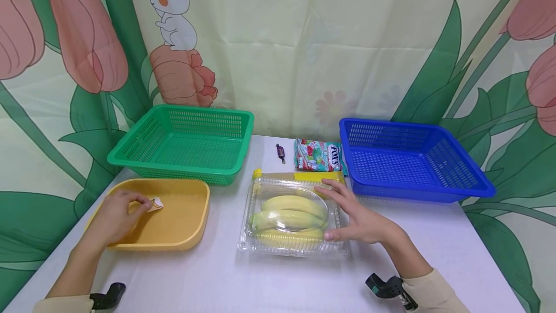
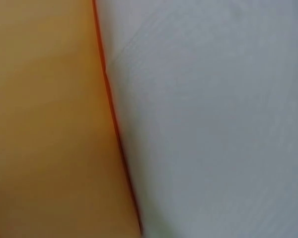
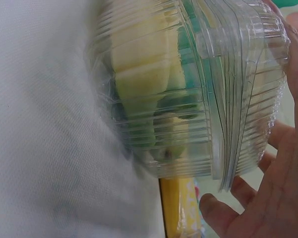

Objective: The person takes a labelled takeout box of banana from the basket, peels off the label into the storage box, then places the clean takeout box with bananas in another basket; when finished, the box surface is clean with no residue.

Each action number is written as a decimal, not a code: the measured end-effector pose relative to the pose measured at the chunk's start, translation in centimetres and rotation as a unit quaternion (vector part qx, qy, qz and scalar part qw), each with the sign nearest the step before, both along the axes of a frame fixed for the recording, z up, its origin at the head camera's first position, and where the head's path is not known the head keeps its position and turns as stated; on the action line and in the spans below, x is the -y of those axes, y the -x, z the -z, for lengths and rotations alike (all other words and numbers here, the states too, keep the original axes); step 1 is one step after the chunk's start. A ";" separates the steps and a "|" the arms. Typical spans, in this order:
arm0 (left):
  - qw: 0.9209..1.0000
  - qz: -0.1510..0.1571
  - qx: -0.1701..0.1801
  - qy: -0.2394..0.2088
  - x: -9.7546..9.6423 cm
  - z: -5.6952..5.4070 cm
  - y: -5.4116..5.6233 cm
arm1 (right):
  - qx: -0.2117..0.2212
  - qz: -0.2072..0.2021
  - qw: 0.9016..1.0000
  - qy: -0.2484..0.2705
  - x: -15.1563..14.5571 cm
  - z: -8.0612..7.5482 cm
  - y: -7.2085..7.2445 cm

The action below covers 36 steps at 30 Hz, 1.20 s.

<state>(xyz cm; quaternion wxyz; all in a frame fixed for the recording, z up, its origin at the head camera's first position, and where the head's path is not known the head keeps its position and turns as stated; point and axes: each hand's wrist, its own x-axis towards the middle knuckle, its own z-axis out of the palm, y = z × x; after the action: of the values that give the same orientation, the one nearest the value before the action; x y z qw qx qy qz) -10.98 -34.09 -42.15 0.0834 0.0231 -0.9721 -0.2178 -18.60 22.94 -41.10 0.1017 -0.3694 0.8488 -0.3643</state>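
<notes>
Over the yellow basin [image 1: 191, 240], my left hand [image 1: 114, 219] reaches in from the near left side, pinching a small white-and-orange piece [image 1: 156, 204] at its fingertips. Its kind is too small to tell. A clear plastic clamshell box [image 1: 247, 240] with several yellow bananas [image 1: 288, 219] inside lies at the middle of the table. My right hand [image 1: 358, 219] is at the box's right side, fingers and thumb spread. In the right wrist view the thumb [image 3: 216, 213] stands apart from the ribbed box [image 3: 188, 144], while other fingers are partly hidden behind it.
Behind the box's far edge shows a yellow-and-brown packet [image 1: 304, 176]. Farther back lie a dark wrapped candy [image 1: 280, 153] and a FOX'S candy bag [image 1: 318, 155]. A green basket [image 1: 234, 170] stands at the back left, a blue basket [image 1: 417, 192] at the back right.
</notes>
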 end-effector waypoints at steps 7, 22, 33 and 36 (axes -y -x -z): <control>0.999 0.032 0.024 0.022 0.3 0.0 0.2 | 0.003 -0.001 1.000 0.003 0.1 -0.2 -0.1; 0.995 0.061 0.073 0.023 0.1 -0.3 0.1 | 0.001 -0.003 1.000 0.005 0.1 -0.2 -0.1; 0.994 0.051 0.097 0.016 0.0 -0.3 0.0 | 0.000 -0.003 1.000 0.001 0.0 -0.1 0.0; 0.994 0.050 0.098 0.024 0.0 -0.3 0.0 | 0.001 0.000 1.000 0.001 0.1 -0.1 0.1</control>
<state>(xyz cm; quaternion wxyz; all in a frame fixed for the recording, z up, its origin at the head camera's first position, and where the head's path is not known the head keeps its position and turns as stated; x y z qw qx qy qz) -11.02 -34.12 -41.86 -0.0231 -0.0066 -0.9804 -0.1954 -18.66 22.89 -41.04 0.1023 -0.3688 0.8484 -0.3656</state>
